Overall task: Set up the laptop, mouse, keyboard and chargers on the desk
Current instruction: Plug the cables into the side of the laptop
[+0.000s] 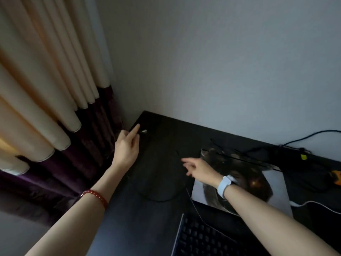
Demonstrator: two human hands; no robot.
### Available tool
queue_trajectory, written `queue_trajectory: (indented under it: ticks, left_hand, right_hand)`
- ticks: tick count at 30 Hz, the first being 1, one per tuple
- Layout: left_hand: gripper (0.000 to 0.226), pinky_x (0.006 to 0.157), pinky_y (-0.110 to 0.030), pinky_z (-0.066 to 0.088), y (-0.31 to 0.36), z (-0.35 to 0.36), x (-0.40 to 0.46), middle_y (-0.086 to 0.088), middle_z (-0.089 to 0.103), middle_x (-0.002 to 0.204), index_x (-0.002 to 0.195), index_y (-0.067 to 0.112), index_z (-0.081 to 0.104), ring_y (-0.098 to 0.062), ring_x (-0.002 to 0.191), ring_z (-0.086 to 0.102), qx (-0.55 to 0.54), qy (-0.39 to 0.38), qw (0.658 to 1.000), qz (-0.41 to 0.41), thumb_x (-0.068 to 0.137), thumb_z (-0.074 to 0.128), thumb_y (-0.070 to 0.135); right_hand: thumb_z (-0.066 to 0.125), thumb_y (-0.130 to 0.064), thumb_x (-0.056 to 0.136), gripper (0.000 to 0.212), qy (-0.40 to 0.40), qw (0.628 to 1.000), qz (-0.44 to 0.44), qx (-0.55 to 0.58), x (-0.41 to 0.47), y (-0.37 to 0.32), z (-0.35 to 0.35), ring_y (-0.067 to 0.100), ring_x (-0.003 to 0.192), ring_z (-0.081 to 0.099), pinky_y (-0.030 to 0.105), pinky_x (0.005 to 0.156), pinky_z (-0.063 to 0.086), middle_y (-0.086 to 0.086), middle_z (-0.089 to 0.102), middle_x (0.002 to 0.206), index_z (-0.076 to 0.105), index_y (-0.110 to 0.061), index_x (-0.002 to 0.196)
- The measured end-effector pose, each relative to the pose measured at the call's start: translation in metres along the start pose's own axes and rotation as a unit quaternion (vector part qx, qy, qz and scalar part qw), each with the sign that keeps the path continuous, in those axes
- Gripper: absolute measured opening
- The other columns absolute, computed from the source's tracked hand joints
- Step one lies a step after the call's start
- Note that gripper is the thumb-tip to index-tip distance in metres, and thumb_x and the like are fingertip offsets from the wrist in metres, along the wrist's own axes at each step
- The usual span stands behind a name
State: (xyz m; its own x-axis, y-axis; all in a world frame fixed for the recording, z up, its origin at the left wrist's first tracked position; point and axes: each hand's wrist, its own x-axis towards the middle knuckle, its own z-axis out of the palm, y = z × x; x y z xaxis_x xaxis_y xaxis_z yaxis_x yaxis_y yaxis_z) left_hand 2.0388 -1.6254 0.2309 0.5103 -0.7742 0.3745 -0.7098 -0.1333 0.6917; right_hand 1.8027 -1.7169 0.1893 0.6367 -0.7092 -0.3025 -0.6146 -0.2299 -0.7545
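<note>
Dark desk: left hand pinches cable plug; right hand hovers, fingers spread.

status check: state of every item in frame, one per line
left hand: at the desk's far left corner, pinching a metal-tipped cable plug
right hand: open, fingers spread above the desk
black cable: lying looped on the desk
keyboard: flat at near edge
mouse pad: flat, cables crossing it

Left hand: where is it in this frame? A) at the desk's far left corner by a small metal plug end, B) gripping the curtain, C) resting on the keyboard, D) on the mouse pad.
A: the left hand reaches to the far left corner of the desk, its fingertips beside the metal plug end, well away from the keyboard.
</note>
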Motion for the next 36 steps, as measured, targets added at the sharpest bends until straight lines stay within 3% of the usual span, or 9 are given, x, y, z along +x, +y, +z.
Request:
queue_trajectory:
  ticks: [3,9,14,19,22,25,27,31,36]
  left_hand:
    - [0.038,0.083,-0.039,0.043,-0.011,0.034,-0.029,-0.005,0.045,0.088,0.133,0.014,0.048,-0.02,0.081,0.05,0.046,-0.087,0.995,0.014,0.096,0.046,0.018]
    - [0.02,0.078,-0.046,0.049,-0.024,0.091,-0.062,-0.008,0.057,0.088,0.107,0.011,0.067,-0.029,0.077,0.059,0.074,-0.174,0.982,0.011,0.091,0.055,0.016]
    - [0.019,0.075,-0.047,0.05,-0.027,0.116,-0.07,-0.016,0.06,0.093,0.105,0.005,0.067,-0.037,0.078,0.06,0.062,-0.222,0.973,0.027,0.091,0.055,0.012]
    - [0.019,0.079,-0.048,0.047,-0.026,0.131,-0.064,-0.016,0.059,0.091,0.105,0.004,0.066,-0.034,0.075,0.059,0.055,-0.24,0.966,0.076,0.091,0.054,0.01]
    - [0.02,0.081,-0.05,0.045,-0.023,0.132,-0.054,-0.018,0.058,0.089,0.106,0.003,0.066,-0.035,0.076,0.058,0.044,-0.221,0.97,0.093,0.09,0.055,0.008]
    - [0.021,0.082,-0.049,0.042,-0.023,0.123,-0.036,-0.018,0.058,0.091,0.108,0.004,0.065,-0.034,0.082,0.058,0.05,-0.171,0.979,0.1,0.089,0.056,0.008]
    - [0.022,0.082,-0.048,0.04,-0.027,0.113,-0.021,-0.017,0.058,0.092,0.109,0.005,0.064,-0.031,0.083,0.057,0.056,-0.124,0.986,0.097,0.089,0.057,0.007]
    - [0.021,0.085,-0.045,0.037,-0.044,0.087,0.005,-0.016,0.056,0.092,0.109,0.008,0.065,-0.028,0.082,0.055,0.046,-0.044,0.997,0.053,0.089,0.057,0.009]
    - [0.02,0.08,-0.053,0.047,-0.068,0.067,0.009,-0.016,0.058,0.088,0.106,0.006,0.067,-0.03,0.072,0.058,0.043,-0.054,0.997,0.039,0.086,0.062,0.008]
  right_hand:
    - [0.042,-0.014,0.096,0.033,0.026,0.995,0.04,-0.084,-0.024,0.049,-0.009,0.021,0.112,0.059,0.032,0.096,0.046,0.009,0.063,0.122,0.055,-0.013,0.126]
    - [0.05,-0.049,0.088,0.038,-0.131,0.961,0.108,-0.219,-0.08,0.111,0.044,0.014,0.106,0.057,0.033,0.087,0.049,-0.006,0.06,0.116,0.057,-0.025,0.117]
    - [0.048,-0.035,0.092,0.04,-0.058,0.954,0.162,-0.245,-0.096,0.126,0.059,0.021,0.12,0.046,0.036,0.09,0.044,0.001,0.052,0.126,0.046,-0.018,0.128]
    - [0.044,-0.026,0.093,0.024,-0.085,0.918,0.169,-0.348,-0.107,0.123,0.051,0.023,0.114,0.046,0.037,0.082,0.045,0.004,0.058,0.115,0.058,-0.015,0.108]
    - [0.044,-0.024,0.093,0.022,0.041,0.944,0.153,-0.29,-0.095,0.104,0.047,0.021,0.107,0.051,0.035,0.077,0.046,0.001,0.062,0.108,0.064,-0.018,0.101]
    - [0.054,-0.022,0.091,0.02,0.166,0.974,0.114,-0.102,-0.052,0.064,0.047,0.02,0.096,0.058,0.033,0.08,0.047,0.006,0.065,0.101,0.07,-0.014,0.1]
    - [0.06,-0.021,0.088,0.02,0.208,0.97,0.122,0.02,-0.016,0.038,0.052,0.02,0.094,0.06,0.027,0.083,0.045,0.009,0.066,0.101,0.071,-0.011,0.102]
    - [0.06,-0.02,0.088,0.026,0.179,0.958,0.159,0.16,0.039,0.007,0.071,0.025,0.1,0.06,0.035,0.091,0.049,0.014,0.064,0.11,0.067,-0.006,0.108]
    - [0.055,-0.016,0.091,0.022,0.094,0.968,0.213,0.097,0.059,0.017,0.109,0.029,0.097,0.065,0.035,0.088,0.052,0.016,0.069,0.105,0.068,-0.005,0.104]
